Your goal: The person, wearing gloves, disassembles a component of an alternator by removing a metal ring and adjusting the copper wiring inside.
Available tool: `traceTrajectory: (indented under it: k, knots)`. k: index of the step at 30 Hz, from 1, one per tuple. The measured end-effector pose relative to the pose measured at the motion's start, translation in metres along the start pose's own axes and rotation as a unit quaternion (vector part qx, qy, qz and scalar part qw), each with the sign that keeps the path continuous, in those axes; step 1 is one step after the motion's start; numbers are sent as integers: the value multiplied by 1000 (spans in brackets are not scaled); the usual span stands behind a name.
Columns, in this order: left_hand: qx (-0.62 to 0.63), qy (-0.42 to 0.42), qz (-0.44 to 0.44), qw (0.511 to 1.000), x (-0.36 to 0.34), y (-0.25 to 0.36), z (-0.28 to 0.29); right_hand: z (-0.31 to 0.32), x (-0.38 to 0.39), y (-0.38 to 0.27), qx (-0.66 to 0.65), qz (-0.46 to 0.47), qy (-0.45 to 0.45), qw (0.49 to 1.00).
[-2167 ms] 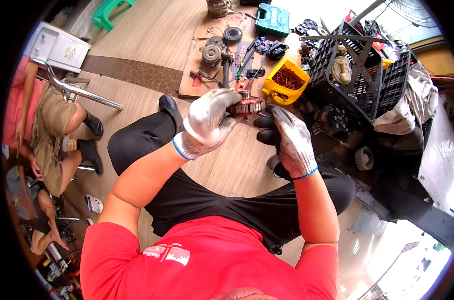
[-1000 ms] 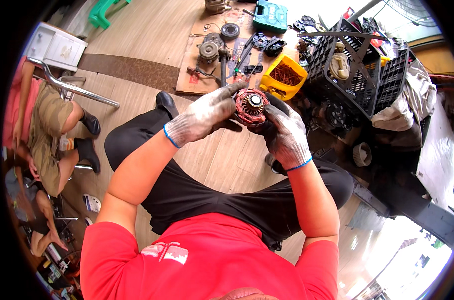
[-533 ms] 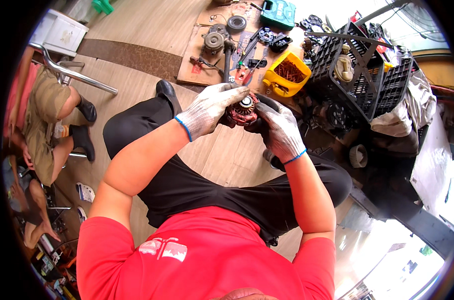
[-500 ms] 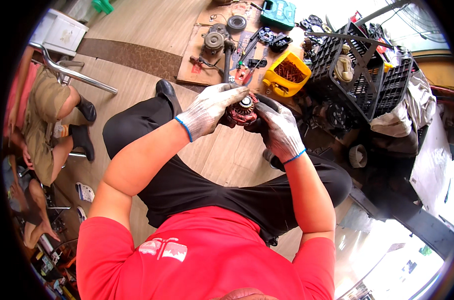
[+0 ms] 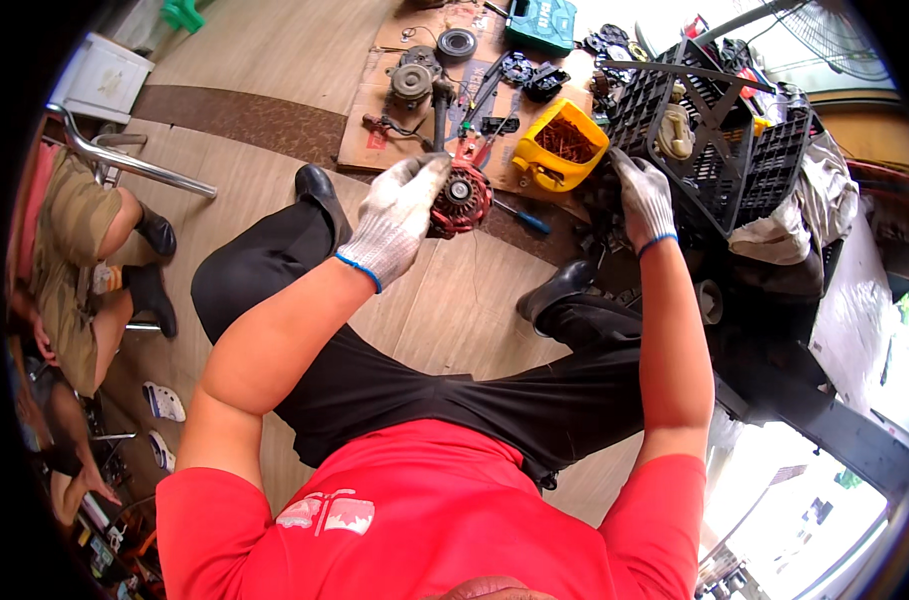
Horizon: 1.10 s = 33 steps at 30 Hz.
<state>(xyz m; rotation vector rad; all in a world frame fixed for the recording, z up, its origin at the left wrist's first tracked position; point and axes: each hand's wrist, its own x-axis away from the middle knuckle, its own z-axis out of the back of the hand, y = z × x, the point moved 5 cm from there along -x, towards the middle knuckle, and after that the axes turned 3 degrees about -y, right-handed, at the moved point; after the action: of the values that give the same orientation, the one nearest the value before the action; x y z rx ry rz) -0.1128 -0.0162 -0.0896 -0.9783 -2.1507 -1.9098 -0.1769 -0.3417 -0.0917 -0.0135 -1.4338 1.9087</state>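
alternator (image 5: 461, 199) in left hand (image 5: 396, 220) grip, pulley face toward camera, right hand (image 5: 642, 195) loose

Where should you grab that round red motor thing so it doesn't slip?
Probably around its ribbed round body, from the left side, as the gloved left hand does now. The red alternator is drum-shaped with its pulley face turned up toward the camera, so fingers wrapped round the rim leave that face free.
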Motion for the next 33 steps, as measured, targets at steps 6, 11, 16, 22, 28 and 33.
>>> traceTrajectory:
  k: [6,11,16,22,28,33]
  knots:
    - [81,13,-70,994,-20,5,16,-6,-88,119,428,-93,30,899]
    - [140,43,-39,988,-18,17,18,-60,-90,197,421,-186,40,887]
    - [103,58,-23,993,-18,3,19,-109,-142,178,467,-127,43,874]
    - [93,60,5,994,-33,-6,27,-140,-200,203,509,-175,-97,837]
    - [88,46,24,995,-40,-2,26,-126,-199,216,547,-150,-68,821]
    - [61,43,11,997,-36,-6,30,-87,-156,163,574,-62,-148,803]
